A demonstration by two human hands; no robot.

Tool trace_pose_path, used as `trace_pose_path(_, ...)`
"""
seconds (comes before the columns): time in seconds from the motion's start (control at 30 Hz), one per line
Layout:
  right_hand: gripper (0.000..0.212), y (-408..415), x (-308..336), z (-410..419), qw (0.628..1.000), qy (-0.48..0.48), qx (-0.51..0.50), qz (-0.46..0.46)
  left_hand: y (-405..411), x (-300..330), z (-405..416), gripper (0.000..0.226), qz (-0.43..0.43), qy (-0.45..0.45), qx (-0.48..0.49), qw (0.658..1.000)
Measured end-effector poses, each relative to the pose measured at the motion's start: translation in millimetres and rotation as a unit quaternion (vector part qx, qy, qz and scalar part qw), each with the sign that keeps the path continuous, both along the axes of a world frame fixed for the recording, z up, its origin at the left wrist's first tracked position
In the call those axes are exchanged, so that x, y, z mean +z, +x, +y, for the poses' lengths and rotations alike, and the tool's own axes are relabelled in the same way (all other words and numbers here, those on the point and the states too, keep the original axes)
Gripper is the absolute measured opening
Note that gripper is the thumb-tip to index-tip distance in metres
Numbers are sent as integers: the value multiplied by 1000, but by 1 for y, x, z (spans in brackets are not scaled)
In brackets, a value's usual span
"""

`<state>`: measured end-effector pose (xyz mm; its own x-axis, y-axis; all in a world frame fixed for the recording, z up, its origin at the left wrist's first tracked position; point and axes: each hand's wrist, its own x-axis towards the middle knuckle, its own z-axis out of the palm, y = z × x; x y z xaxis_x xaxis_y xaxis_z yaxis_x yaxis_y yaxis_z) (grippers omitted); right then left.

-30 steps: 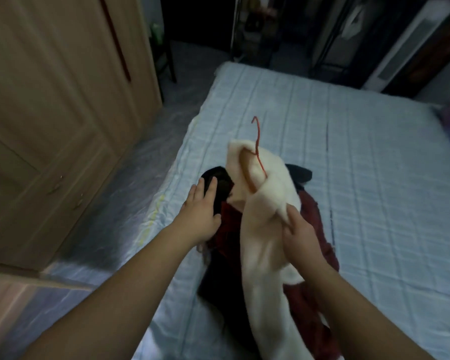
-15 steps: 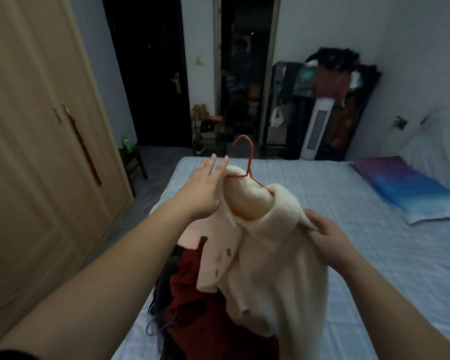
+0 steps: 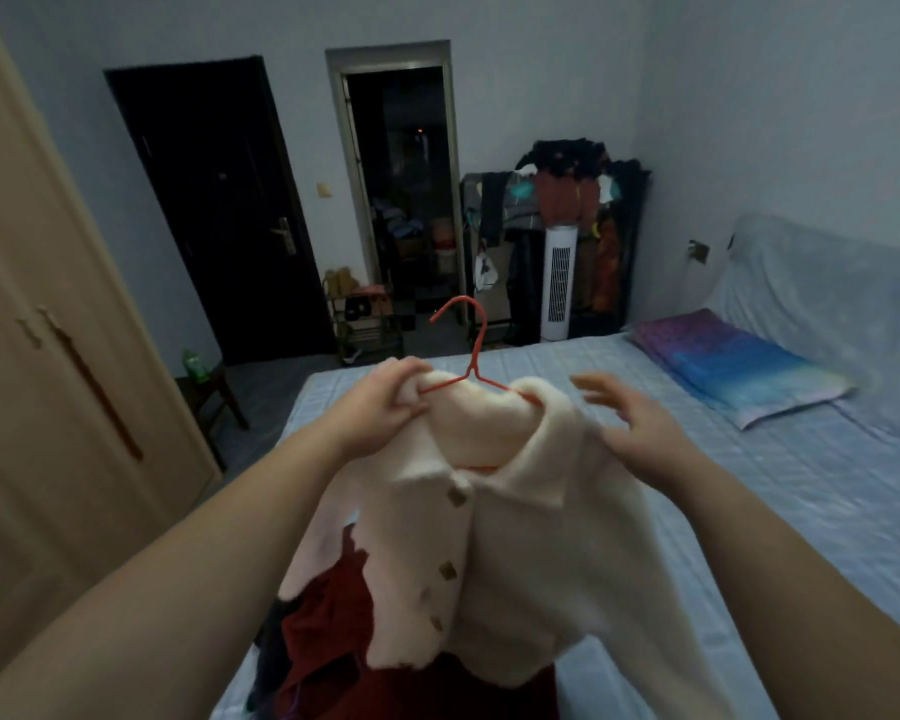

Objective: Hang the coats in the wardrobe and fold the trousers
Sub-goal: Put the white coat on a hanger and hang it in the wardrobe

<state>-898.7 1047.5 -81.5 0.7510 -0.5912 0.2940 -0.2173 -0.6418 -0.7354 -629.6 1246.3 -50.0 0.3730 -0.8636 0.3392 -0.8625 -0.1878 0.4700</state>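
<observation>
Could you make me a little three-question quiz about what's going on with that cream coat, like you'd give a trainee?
1. True or false: the cream coat is already on the red hanger.
2. Which hand grips the coat's shoulder? A) left hand B) right hand
3. Fill in: under the coat, on the bed, lies a dark ___ garment.

Key: 1 true; 2 A, the right hand's fingers are spread and look open beside the coat; 3 red.
</observation>
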Motion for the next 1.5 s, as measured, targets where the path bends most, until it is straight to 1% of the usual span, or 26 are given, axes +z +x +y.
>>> trace_pose_path(0.03, 62, 3, 5, 0, 999, 8, 23, -28, -4, 5, -1, 31, -2, -15, 8, 1000)
trace_pose_path(0.07, 65, 10, 9, 1, 998, 9, 52, -31, -6, 10, 0, 27, -1, -30, 21, 999)
trace_pose_path(0.17, 78, 42, 16, 1, 994, -38, 95, 27, -3, 27, 15, 20, 7, -41, 56, 998)
trace_pose_path(0.27, 81, 81, 28, 10, 991, -65, 110, 35, 8, 45, 46, 16, 25, -45, 84, 995)
trace_pose_path(0.33, 74, 108, 41, 22, 987, -64, 144, 20, 15, 58, 70, 15, 18, -50, 98, 994)
trace_pose_path(0.43, 54, 145, 56, 48, 984, -47, 168, -22, 26, 77, 111, 14, -2, -63, 144, 988)
trace_pose_path(0.6, 35, 194, 84, 105, 976, -92, 170, -97, 35, 124, 207, 15, -69, -71, 256, 962)
trace_pose_path(0.73, 25, 224, 132, 178, 958, -86, 237, -137, 25, 163, 296, 16, -129, -83, 345, 926)
trace_pose_path(0.8, 24, 238, 155, 218, 944, -77, 279, -161, 14, 178, 341, 18, -135, -98, 379, 910)
trace_pose_path(0.87, 27, 250, 174, 260, 927, -57, 325, -175, -2, 188, 387, 23, -124, -124, 403, 898)
trace_pose_path(0.93, 36, 257, 190, 306, 911, -42, 376, -165, -21, 193, 432, 26, -135, -140, 431, 881)
trace_pose_path(1.0, 44, 258, 201, 353, 888, -41, 435, -141, -43, 193, 476, 26, -157, -141, 477, 853)
trace_pose_path(1.07, 41, 252, 209, 404, 863, -41, 492, -106, -68, 189, 523, 28, -165, -144, 515, 829)
trace_pose_path(1.13, 34, 244, 211, 457, 841, -47, 533, -77, -97, 185, 567, 29, -166, -156, 526, 819)
trace_pose_path(1.2, 29, 231, 211, 513, 824, -77, 555, -80, -128, 186, 611, 31, -179, -160, 527, 815)
trace_pose_path(1.3, 26, 205, 211, 598, 793, -132, 584, -113, -177, 192, 674, 34, -192, -127, 546, 805)
trace_pose_path(1.37, 22, 191, 207, 646, 776, -151, 596, -138, -205, 195, 710, 34, -194, -109, 562, 797)
trace_pose_path(1.43, 22, 179, 202, 690, 772, -149, 596, -162, -231, 196, 748, 33, -189, -86, 582, 786)
trace_pose_path(1.5, 24, 167, 201, 728, 767, -142, 599, -180, -257, 197, 786, 32, -189, -43, 604, 773)
